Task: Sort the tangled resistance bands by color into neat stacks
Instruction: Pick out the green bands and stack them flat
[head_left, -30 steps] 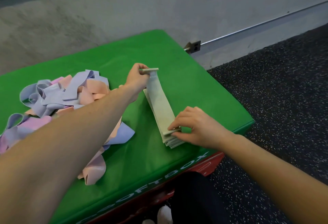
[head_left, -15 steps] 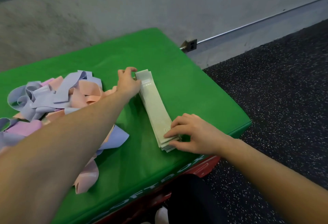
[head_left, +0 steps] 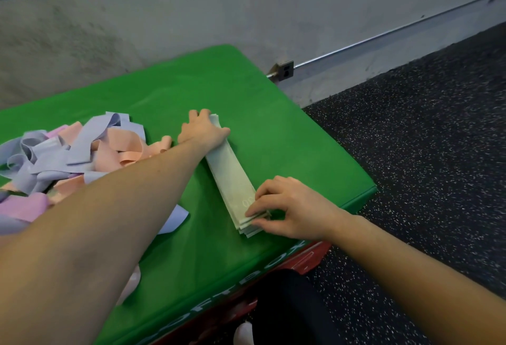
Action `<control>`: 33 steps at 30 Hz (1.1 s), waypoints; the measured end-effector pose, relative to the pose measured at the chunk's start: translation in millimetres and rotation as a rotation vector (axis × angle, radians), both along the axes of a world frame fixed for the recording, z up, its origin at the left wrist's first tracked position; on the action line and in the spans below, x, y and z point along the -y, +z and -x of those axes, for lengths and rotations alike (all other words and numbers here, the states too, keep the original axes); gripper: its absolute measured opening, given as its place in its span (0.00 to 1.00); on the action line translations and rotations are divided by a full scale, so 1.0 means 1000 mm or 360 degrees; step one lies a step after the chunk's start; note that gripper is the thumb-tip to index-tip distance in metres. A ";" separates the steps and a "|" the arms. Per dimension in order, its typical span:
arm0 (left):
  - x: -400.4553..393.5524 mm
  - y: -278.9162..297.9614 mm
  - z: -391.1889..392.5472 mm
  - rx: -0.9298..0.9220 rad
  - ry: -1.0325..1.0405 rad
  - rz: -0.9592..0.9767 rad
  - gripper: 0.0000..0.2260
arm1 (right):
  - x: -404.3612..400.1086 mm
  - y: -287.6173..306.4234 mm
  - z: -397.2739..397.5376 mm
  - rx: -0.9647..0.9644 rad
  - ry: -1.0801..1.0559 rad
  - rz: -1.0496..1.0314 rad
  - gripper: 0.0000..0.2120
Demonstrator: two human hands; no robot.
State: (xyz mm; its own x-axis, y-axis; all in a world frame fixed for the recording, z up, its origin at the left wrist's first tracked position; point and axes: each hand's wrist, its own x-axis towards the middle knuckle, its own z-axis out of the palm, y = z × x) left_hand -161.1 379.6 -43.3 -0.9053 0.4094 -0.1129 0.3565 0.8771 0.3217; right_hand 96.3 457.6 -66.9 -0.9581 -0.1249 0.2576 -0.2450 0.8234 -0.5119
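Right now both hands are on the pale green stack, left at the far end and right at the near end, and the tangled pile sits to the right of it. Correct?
Not quite. The head view shows the tangled pile to the left of the pale green stack, not the right. The rest holds: the left hand rests on the far end and the right hand on the near end.

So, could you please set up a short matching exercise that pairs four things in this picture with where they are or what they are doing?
Things:
1. left hand
2. right hand
3. tangled heap of lilac, peach and pink elastic bands
4. flat stack of pale green bands

Places or states:
A. lies between both hands on the green padded box
B. presses the stack's far end
C. fingers on the stack's near end
D. lies left of the stack

Pairs: 1-B, 2-C, 3-D, 4-A
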 end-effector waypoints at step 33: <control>0.363 0.009 -0.017 -0.0519 -0.0158 -0.0064 0.20 | 0.199 0.061 0.118 0.0077 0.0141 0.0273 0.14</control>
State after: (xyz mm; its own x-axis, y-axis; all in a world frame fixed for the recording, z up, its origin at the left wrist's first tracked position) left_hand -144.0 16.9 -34.4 -0.8467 0.4955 0.1938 0.5292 0.8219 0.2107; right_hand -21.7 258.3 -5.5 -0.9572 -0.1674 0.2361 -0.2841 0.6993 -0.6560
